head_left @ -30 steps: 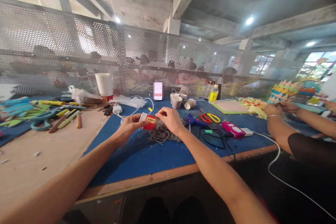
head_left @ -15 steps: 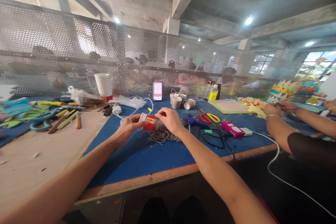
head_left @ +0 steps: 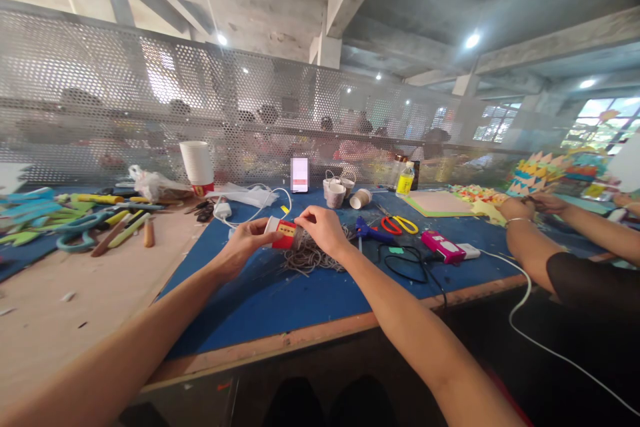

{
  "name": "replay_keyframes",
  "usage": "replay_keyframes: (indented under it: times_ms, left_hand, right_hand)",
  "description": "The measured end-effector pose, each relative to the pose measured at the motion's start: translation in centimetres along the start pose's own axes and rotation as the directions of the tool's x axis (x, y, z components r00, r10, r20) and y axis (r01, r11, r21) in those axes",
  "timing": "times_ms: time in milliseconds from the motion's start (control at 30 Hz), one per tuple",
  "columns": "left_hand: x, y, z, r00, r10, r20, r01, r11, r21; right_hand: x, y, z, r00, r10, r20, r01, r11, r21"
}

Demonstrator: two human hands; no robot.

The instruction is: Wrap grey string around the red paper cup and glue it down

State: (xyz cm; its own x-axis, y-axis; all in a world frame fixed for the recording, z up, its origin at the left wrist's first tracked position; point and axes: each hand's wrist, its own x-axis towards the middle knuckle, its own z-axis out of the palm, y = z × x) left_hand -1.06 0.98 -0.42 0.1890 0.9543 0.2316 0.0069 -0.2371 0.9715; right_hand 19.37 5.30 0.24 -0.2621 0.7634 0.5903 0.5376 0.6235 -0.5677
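Note:
A red and white paper cup (head_left: 285, 233) lies on its side in my left hand (head_left: 249, 242), fingers wrapped round its white end. Grey cord covers the cup's right end. My right hand (head_left: 323, 227) is closed in a pinch at that corded end; what sits between its fingertips is too small to make out. Beneath both hands a loose heap of grey cord (head_left: 313, 261) spreads over the blue mat (head_left: 240, 313). Farther back stand several cord-wrapped cups (head_left: 335, 195), and one of them (head_left: 361, 198) is tipped over.
To the right lie a blue glue gun (head_left: 373, 232), red and yellow scissors (head_left: 400, 224) and a pink box (head_left: 443, 247) with a cable. Stacked paper cups (head_left: 197, 163) and a lit phone (head_left: 300, 175) stand behind. Tools (head_left: 120, 227) are at left; a co-worker's arms (head_left: 530, 240) reach in at right.
The cup has turned slightly in my left hand, so its printed yellow marks show more. Both hands stay in nearly the same place.

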Motion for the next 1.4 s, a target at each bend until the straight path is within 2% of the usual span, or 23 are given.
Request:
replay_keyframes:
  times_ms: [1400]
  left_hand:
    - [0.07, -0.26, 0.03, 1.000, 0.005, 0.002, -0.005, 1.000, 0.008]
  right_hand:
    - [0.13, 0.57, 0.71, 0.999, 0.045, -0.016, -0.045, 0.999, 0.025]
